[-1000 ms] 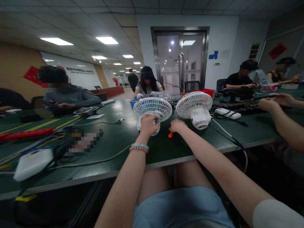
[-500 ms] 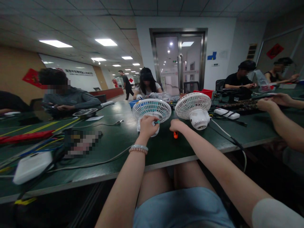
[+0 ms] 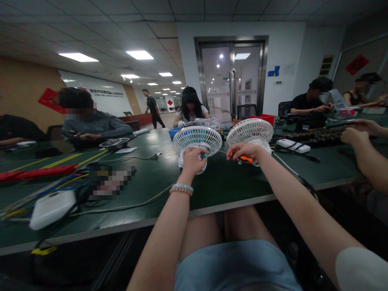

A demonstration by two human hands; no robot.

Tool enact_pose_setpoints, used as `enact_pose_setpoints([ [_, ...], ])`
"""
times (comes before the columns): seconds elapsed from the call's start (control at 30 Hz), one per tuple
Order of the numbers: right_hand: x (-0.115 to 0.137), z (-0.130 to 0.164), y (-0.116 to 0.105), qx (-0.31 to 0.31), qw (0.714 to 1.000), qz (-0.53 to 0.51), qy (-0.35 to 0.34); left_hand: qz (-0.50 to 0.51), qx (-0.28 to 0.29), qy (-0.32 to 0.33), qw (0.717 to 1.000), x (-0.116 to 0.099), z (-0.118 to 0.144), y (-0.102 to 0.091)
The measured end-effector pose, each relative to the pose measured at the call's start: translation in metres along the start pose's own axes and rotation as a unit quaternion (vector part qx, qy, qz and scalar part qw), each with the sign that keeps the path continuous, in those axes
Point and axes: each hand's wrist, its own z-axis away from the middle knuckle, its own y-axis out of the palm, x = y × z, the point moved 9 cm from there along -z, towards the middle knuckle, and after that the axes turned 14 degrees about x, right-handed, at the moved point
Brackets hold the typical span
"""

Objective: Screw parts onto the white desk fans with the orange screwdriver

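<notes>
My right hand has risen, gripping an orange screwdriver just right of the left fan, shaft pointing leftward at it, while my left hand, nearer, pinches a teal-ended piece against that fan's housing.

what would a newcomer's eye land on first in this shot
Probably the two white fans, one left and one right, side by side at mid-picture on the dark green table. Next comes the bright orange-handled screwdriver in the right hand, in front of the right fan. The left hand is at the left fan, a small green item at its fingers.
</notes>
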Motion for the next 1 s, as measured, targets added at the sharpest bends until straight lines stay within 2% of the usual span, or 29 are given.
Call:
enact_pose_setpoints([
  [0.1, -0.004, 0.004, 0.015, 0.031, 0.999, -0.043, -0.012, 0.000, -0.001, -0.001, 1.000, 0.000, 0.000, 0.000],
  [0.2, -0.004, -0.001, 0.023, 0.028, 0.994, -0.092, -0.044, 0.002, -0.005, 0.000, 1.000, 0.001, -0.001, -0.001],
  [0.4, -0.005, -0.008, 0.010, -0.080, 0.975, -0.181, -0.102, 0.004, -0.007, 0.006, 1.000, 0.001, -0.001, -0.001],
  [0.53, -0.007, -0.008, 0.008, -0.115, 0.970, -0.184, -0.106, 0.005, -0.002, -0.001, 1.000, 0.001, -0.001, -0.001],
  [0.77, -0.015, -0.011, 0.004, -0.116, 0.971, -0.181, -0.107, 0.007, -0.011, 0.004, 1.000, 0.001, -0.002, -0.001],
  [1.0, -0.007, -0.011, 0.005, -0.106, 0.972, -0.163, -0.131, 0.005, -0.009, 0.008, 1.000, -0.002, -0.001, -0.002],
])
